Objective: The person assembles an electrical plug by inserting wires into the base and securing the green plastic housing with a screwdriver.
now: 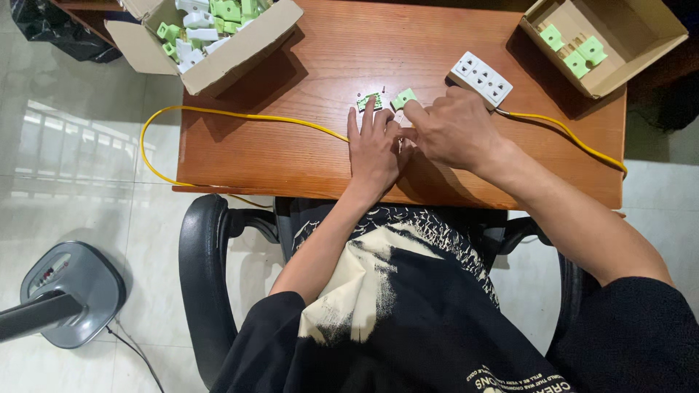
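Nearest the camera, well short of the yellow cable (240,116): black chair (200,269) pulled up to the wooden bench (291,153), grey fan base (69,291) on the floor off to the left.

Right on the cable's line: left hand (375,149) lying flat on the bench, grip open, fingers spread and holding nothing, fingertips just short of a small green terminal piece (369,100). Just beside and touching it, right hand (455,131), fingers curled, forefinger stretched to a second green piece (404,97). Cannot tell whether that grip closes on anything; the knuckles hide the underside.

Just beyond the cable: both green pieces side by side, close but apart, a few dark specks near them that look like screws. White socket plate (480,78) at the cable's right-hand stretch, touching the back of the right hand.

Best handled, by the look of it, with the flat left hand as a steady rest while the right forefinger works, moving gently so the tiny loose bits beside the green pieces do not scatter.

Farthest from the cable: open cardboard box (240,54) heaped with green and white parts at the bench's far left, smaller box (641,29) with a few green parts far right.
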